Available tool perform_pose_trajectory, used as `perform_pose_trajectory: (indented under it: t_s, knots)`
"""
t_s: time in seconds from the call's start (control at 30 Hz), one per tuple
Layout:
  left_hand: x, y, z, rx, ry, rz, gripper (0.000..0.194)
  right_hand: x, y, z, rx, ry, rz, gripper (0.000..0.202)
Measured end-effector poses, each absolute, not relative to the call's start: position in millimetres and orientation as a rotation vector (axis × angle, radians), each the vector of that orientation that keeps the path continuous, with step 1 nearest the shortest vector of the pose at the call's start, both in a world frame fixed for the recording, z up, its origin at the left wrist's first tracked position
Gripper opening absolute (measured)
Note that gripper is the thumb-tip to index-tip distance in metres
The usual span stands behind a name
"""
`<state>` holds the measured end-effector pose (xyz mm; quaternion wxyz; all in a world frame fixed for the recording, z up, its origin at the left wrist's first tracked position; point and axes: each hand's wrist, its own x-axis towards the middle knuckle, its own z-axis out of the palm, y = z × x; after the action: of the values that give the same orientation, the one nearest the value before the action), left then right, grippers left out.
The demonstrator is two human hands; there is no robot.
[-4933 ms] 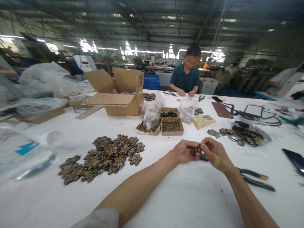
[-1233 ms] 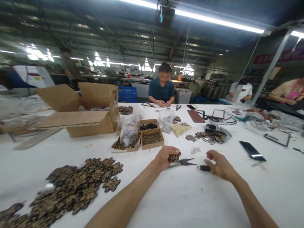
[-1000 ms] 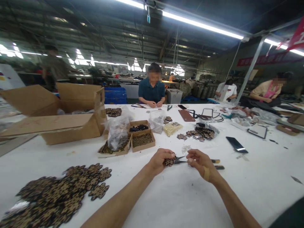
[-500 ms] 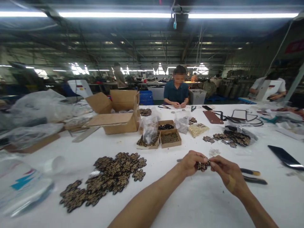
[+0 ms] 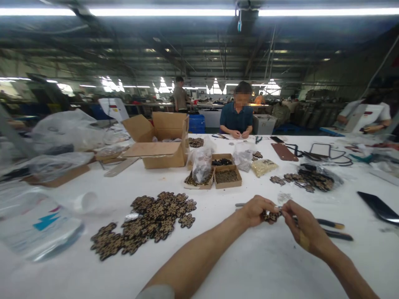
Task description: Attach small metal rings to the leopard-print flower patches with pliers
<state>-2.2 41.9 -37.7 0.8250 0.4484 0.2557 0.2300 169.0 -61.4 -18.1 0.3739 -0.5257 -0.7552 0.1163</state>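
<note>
My left hand (image 5: 258, 211) is closed on a small flower-shaped patterned piece (image 5: 271, 216), brown and black, held just above the white table. My right hand (image 5: 299, 224) pinches at the right edge of that piece. Whatever lies between its fingertips is too small to make out. Under and beyond my right hand lies a tool with black and yellow handles (image 5: 332, 224), its other end hidden. A thin grey metal tip (image 5: 240, 204) pokes out left of my left hand. Small pale bits (image 5: 284, 197) are scattered just beyond the hands.
Similar flower pieces form a pile (image 5: 156, 220) at left and another heap (image 5: 314, 180) at right. Small boxes of metal parts (image 5: 227, 176), a large open carton (image 5: 165, 155), plastic bags (image 5: 59, 220) and a phone (image 5: 378, 207) are around. A co-worker (image 5: 238, 116) sits opposite.
The view has shifted slightly, so most things on the table appear a little further right and higher. Both hands stay together at the flower piece.
</note>
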Motion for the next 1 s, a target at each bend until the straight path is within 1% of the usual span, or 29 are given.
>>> perform_pose_trajectory:
  t_s: [0.17,0.33,0.53,0.6,0.7,0.87,1.0]
  knots:
    - [-1,43,-29,0.976,0.543,0.48,0.026,176,-62,1,-1.411,-2.056,0.231,0.011]
    - [0,42,-31,0.989,0.55,0.466,0.026,182,-63,8,-1.443,-2.17,0.224,0.008]
    - [0,44,-32,0.935,0.481,0.452,0.024,188,-56,15,-1.385,-2.077,0.375,0.014]
    - [-2,45,-30,0.933,0.475,0.456,0.024,200,-52,9,-1.428,-1.993,0.384,0.015]
    - [-3,47,-28,0.94,0.477,0.473,0.024,236,-47,-14,-1.617,-1.922,0.253,0.024]
    - [0,54,-33,0.947,0.495,0.537,0.025,303,-54,-60,-1.892,-2.052,0.101,0.042]
    - [2,60,-39,0.95,0.514,0.565,0.025,322,-65,-69,-1.902,-2.139,0.086,0.049]
